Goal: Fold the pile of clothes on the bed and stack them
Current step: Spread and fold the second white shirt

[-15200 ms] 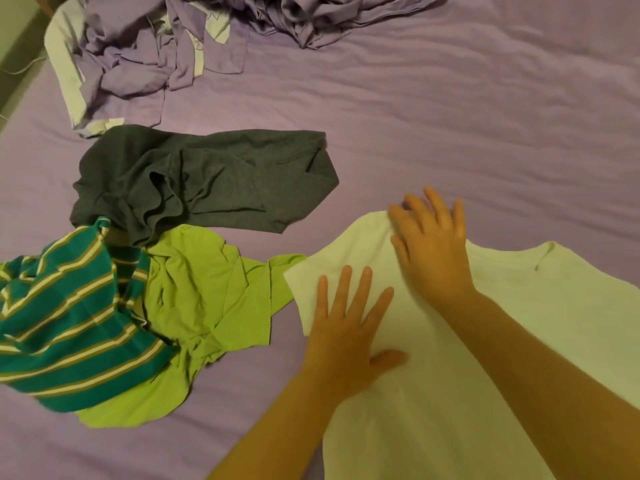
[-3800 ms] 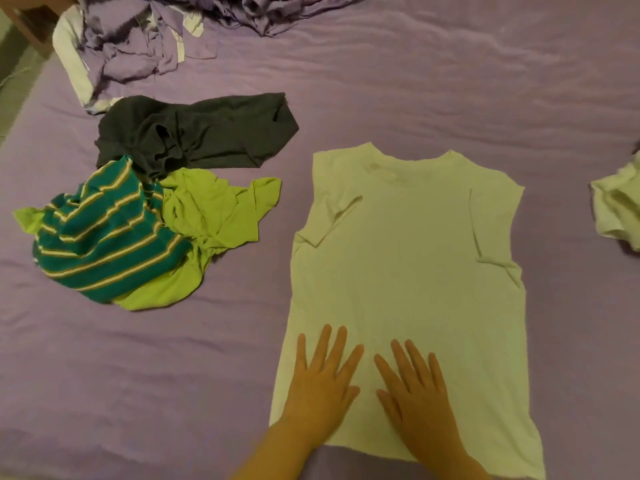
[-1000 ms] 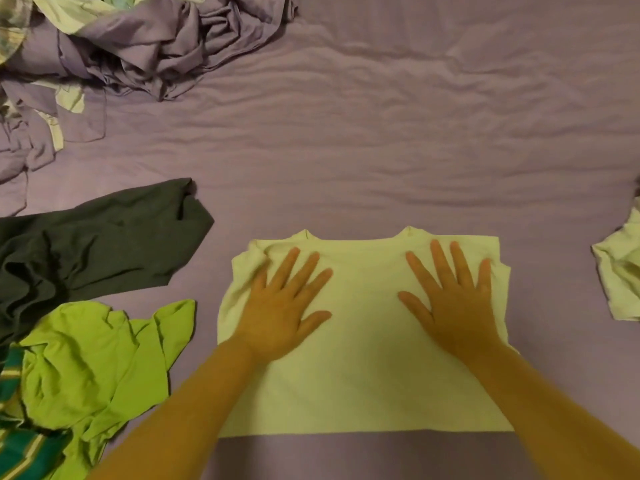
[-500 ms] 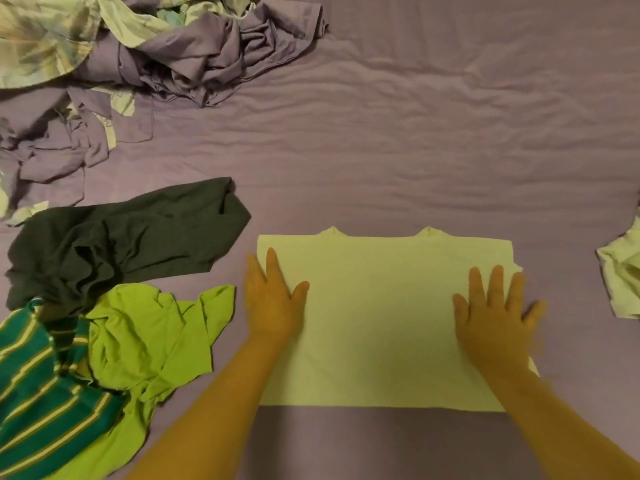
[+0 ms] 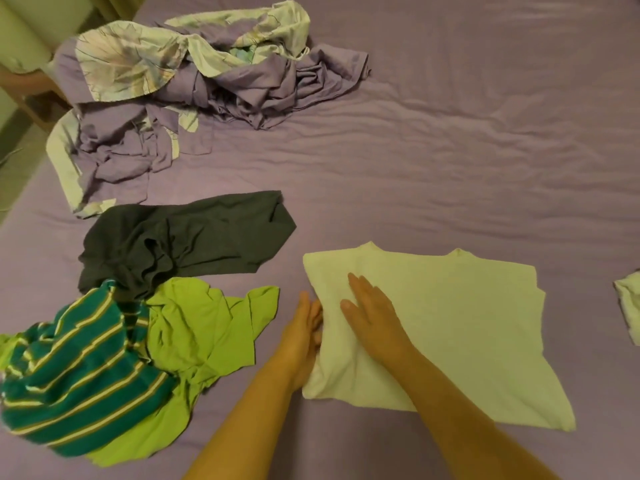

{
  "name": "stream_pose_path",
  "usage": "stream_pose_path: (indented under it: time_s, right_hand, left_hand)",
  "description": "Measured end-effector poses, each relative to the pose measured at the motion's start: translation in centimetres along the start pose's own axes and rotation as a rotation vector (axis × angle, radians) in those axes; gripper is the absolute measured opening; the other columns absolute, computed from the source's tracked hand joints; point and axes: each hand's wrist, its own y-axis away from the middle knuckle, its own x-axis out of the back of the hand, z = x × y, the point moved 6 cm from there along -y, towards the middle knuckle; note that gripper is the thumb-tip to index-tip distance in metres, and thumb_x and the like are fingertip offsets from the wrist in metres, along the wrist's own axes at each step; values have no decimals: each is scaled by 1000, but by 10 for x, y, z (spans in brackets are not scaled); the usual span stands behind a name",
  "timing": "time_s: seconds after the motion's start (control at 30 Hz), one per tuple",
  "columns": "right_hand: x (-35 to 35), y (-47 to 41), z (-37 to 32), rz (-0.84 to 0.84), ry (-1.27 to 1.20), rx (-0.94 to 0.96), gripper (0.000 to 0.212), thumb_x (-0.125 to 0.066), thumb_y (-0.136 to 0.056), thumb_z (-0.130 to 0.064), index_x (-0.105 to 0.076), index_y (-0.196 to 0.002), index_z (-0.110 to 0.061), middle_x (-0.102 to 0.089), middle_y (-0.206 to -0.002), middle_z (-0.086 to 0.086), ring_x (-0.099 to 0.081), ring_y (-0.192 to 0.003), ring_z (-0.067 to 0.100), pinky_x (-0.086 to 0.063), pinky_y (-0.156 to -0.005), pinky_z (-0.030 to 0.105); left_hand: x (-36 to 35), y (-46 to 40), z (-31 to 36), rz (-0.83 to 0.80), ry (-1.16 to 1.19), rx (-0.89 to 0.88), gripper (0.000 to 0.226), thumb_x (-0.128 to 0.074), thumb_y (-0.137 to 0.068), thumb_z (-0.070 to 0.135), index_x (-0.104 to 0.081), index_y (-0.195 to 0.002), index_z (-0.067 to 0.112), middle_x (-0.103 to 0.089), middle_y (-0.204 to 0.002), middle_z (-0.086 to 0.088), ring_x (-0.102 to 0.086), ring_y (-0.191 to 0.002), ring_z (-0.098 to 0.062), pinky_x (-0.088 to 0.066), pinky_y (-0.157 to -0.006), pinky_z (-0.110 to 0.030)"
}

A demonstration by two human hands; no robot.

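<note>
Shirt (image 5: 450, 317) neckline faces away, wider than deep; left hand (image 5: 304, 334) grasps edge, right hand (image 5: 374, 313) flat.

A bed (image 5: 450, 140) covered by a wrinkled purple sheet filled nearly the whole view under dim, warm light. At the upper left corner stood pale wooden furniture (image 5: 31, 98) beside a light wall (image 5: 20, 32), with a strip of greyish floor (image 5: 14, 174) below it.
</note>
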Motion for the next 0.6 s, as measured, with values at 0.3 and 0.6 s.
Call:
stream_pose_path:
  time_s: [0.3, 0.6]
  right_hand:
    - [65, -9, -34, 2, 28, 196, 44, -39, -98, -13, -46, -138, -29, -32, -151, -5, -38, -131, 15, -30, -107, 28]
    - [147, 30, 69, 252, -14, 216, 53, -38, -79, -78, -33, -130, -64, -40, -128, -44, -35, -128, -4, -28, -107, 25]
  left_hand:
    - [-68, 14, -20, -266, 121, -25, 82, -19, -79, 77, -56, -127, 22, -63, -126, -1, -58, -118, -21, -42, -104, -45]
    - [-117, 21, -73, 59, -1409, -654, 49, -35, -101, 28, -20, -145, 45, 1, -158, 12, 0, -144, -15, -12, -114, -22]
